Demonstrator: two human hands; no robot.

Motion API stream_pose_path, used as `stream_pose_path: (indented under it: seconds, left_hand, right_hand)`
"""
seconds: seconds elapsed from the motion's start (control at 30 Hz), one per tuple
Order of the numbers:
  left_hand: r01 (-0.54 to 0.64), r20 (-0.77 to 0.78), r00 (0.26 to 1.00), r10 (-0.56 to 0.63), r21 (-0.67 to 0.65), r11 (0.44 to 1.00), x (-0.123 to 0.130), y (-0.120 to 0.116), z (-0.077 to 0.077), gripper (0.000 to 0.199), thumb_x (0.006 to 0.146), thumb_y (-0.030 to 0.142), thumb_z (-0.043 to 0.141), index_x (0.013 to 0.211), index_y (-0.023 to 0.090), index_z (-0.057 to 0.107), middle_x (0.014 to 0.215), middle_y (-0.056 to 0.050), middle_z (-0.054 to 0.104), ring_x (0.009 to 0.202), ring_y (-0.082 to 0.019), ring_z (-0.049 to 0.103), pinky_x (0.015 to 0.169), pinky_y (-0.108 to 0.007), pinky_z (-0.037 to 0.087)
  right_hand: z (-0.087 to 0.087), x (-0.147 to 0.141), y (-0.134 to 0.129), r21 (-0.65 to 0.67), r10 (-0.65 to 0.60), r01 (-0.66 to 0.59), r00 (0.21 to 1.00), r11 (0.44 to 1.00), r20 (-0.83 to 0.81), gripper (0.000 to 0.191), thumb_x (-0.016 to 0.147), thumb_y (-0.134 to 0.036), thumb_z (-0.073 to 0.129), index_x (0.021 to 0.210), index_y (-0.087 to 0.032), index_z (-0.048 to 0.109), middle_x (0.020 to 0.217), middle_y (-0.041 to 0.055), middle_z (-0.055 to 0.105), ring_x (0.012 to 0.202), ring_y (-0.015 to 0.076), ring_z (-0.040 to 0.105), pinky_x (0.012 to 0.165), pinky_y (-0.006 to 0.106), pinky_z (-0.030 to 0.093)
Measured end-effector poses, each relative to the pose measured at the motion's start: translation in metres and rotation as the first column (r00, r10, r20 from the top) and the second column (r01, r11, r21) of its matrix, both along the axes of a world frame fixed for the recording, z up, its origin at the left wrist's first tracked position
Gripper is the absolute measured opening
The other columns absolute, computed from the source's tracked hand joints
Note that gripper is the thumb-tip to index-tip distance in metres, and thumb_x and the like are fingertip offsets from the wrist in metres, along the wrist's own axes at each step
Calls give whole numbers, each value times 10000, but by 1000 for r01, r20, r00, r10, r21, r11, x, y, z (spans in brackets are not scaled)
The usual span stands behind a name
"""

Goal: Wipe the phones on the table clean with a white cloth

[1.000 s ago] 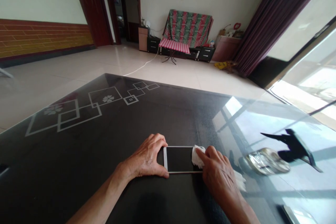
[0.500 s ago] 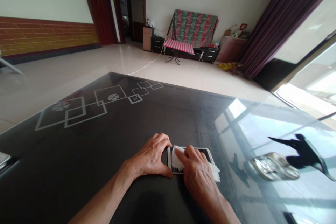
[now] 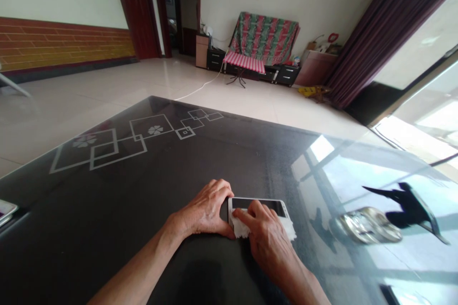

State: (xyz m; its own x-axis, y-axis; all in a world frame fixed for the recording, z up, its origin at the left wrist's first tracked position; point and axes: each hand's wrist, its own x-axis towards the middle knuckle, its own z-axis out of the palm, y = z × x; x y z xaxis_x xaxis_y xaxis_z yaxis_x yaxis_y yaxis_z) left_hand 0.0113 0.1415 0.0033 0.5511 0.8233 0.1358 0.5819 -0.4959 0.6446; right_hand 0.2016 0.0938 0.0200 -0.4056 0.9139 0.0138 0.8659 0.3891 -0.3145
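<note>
A white-framed phone [image 3: 276, 206] lies flat on the dark glossy table [image 3: 161, 176], its screen facing up. My left hand [image 3: 207, 209] grips the phone's left end, thumb at the near corner and fingers at the far corner. A white tissue [image 3: 287, 227] is pressed onto the screen by my right hand [image 3: 266, 231], whose fingers are bent over it with the index finger stretched toward the phone's left end. Part of the tissue hangs over the phone's near edge. The right palm hides the middle of the phone's near side.
To the right stand a shiny metallic object [image 3: 370, 225] and a black bird-like shape [image 3: 408, 207]. Another phone [image 3: 6, 210] lies at the table's left edge, and a flat object [image 3: 404, 295] at the bottom right. Beyond the table is a small striped table [image 3: 244, 62].
My right index finger and the tissue have moved toward the phone's near edge, uncovering more of the far part of the screen. My left hand keeps its hold. The view has shifted slightly.
</note>
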Motion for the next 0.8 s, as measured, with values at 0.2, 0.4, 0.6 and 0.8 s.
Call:
stream_pose_path:
  seconds: [0.2,0.4,0.6,0.8]
  left_hand:
    - [50,5,999,-50,17,999,-4,2,-2,665,489,371,848,1059,216,543,1121,-47,507,1004,-247,485,892,-367,439]
    - [52,19,998,-52,-24,998,-5,3,-2,676,490,366,848,1079,229,545,1139,-47,505,1026,-258,484,911,-386,441]
    - [47,27,999,-46,-24,999,-5,3,-3,656,499,350,840,1073,239,544,1134,-39,506,1030,-256,485,915,-383,439]
    - [67,20,998,-66,-15,998,-6,4,-1,614,506,325,835,1046,238,556,1125,-35,506,1005,-246,493,906,-373,440]
  right_hand:
    - [4,6,-18,-43,9,-9,1000,999,4,451,838,-71,411,1102,-361,631,873,8,483,753,153,440,707,283,308]
    - [3,4,4,13,7,-8,998,1000,57,440,835,-78,420,1125,-327,637,884,22,489,769,157,460,712,281,320]
    - [0,-4,17,47,22,-26,996,999,81,442,841,-85,430,1164,-319,620,898,26,487,778,154,461,733,278,327]
    - [2,1,-6,17,32,-32,998,999,47,396,868,-86,414,1072,-338,641,872,9,480,759,146,444,710,274,307]
